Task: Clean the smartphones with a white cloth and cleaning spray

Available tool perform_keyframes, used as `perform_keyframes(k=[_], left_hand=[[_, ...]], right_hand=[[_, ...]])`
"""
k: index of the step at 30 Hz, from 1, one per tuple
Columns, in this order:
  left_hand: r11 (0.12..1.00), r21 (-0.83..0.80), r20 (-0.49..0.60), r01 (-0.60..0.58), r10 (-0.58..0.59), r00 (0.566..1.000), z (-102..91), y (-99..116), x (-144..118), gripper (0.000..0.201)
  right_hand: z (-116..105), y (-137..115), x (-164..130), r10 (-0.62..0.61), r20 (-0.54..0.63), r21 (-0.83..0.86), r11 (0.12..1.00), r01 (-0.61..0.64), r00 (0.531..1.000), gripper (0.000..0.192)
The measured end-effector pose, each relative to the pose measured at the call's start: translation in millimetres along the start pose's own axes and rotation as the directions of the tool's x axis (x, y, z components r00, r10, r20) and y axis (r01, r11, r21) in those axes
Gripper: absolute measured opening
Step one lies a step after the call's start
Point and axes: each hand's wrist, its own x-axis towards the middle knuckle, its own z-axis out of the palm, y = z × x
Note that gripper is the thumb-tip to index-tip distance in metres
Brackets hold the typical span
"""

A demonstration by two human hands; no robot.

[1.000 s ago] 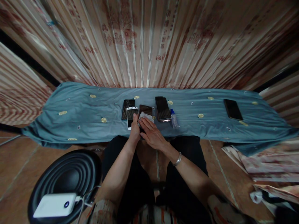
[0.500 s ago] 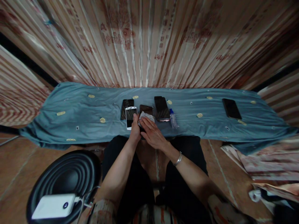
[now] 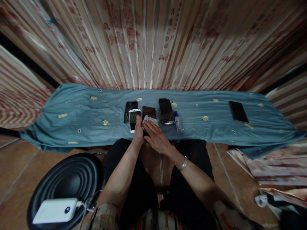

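left hand (image 3: 138, 130): reaching up from the lower centre, forearm straight, fingers together and laid on the lower edge of the white phone (image 3: 134, 119), pinning it flat; not wrapped round it.
right hand (image 3: 155, 138): coming in from the lower right, wrist bent left, palm down, fingers together and stretched flat, pressing on the cloth (image 3: 150, 120).
bracelet (image 3: 183, 164): silver band on the right wrist.
white phone: centre of the frame, face up on the sheet (image 3: 83, 118), overlapping a black phone (image 3: 130, 108) just above and left of it.
cloth: pale, crumpled, just right of the white phone, lying over the near end of a brown phone (image 3: 149, 111); fingertips on top of it.
more to the right: a larger dark phone (image 3: 166, 111), then a small spray bottle (image 3: 178, 121) lying just beside it.
far right: one more phone (image 3: 238, 111), well apart from the group.
lower left: round black stool (image 3: 69, 179) with a white power bank (image 3: 55, 210) on it.
behind: striped patterned curtain (image 3: 153, 44) across the top.
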Motion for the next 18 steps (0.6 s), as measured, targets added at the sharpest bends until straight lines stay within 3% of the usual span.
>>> perform_keyframes(k=[8, 18], left_hand=[[0.999, 0.008, -0.010, -0.034, 0.034, 0.999, -3.3, 11, -1, 0.051], [0.997, -0.075, -0.011, 0.007, -0.008, 1.000, -1.2, 13, 0, 0.054]], right_hand=[[4, -6, 1, -0.038, 0.018, 0.019, 0.999, 0.037, 0.999, 0.058], [0, 2, 0, 0.031, -0.029, -0.026, 0.999, -0.032, 0.999, 0.056]])
